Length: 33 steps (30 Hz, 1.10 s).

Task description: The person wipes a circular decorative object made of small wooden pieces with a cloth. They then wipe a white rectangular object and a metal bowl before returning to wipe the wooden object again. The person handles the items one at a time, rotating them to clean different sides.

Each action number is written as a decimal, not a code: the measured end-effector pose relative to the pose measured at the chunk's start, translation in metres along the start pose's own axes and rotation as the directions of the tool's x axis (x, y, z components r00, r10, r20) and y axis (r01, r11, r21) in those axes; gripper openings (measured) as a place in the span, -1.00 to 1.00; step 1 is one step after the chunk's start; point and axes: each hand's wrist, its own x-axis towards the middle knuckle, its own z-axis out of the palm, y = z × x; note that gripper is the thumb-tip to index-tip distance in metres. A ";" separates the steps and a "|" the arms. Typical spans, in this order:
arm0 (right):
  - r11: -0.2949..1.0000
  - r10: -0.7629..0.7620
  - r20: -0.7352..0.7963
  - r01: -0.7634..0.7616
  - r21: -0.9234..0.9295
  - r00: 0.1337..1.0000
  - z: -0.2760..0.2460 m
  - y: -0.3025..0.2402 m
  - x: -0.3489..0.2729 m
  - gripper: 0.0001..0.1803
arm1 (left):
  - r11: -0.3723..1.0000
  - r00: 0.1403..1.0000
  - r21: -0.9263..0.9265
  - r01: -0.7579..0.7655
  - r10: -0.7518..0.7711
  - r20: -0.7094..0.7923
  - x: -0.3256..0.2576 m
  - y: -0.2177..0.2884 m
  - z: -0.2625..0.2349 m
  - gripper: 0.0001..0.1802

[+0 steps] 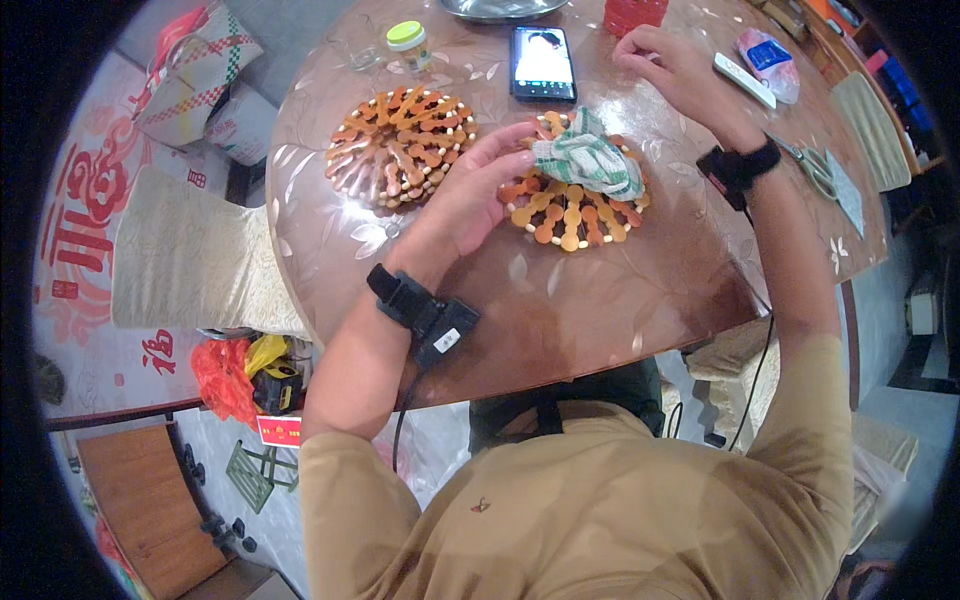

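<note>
A round trivet (pixel 570 222) of orange and brown wooden pieces with pale beads lies on the table before me. My left hand (pixel 478 195) is closed at its left edge, fingertips over the rim; the thumb is mostly hidden. On top of the trivet sits a crumpled green-and-white checked cloth (pixel 597 168), close to those fingertips. My right hand (pixel 672 72) is past the cloth at the far right, empty, its fingers loosely bent and apart. Nearest to it is a red container (pixel 636 14). Left of my left hand lie similar wooden trivets (pixel 395 150), seemingly stacked.
A phone (pixel 543 65) with a lit screen is beyond the cloth. Near it are a green-lidded jar (pixel 408 45), a glass (pixel 362 55) and a metal tray (pixel 503 9). To the right lie a white strip (pixel 745 80), a plastic packet (pixel 770 62) and scissors (pixel 818 172).
</note>
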 end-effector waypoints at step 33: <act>0.894 -0.440 -0.192 0.449 0.005 0.877 0.058 0.008 0.059 -0.78 | 0.999 1.000 0.035 -0.031 0.031 -0.002 -0.002 -0.002 -0.002 -0.57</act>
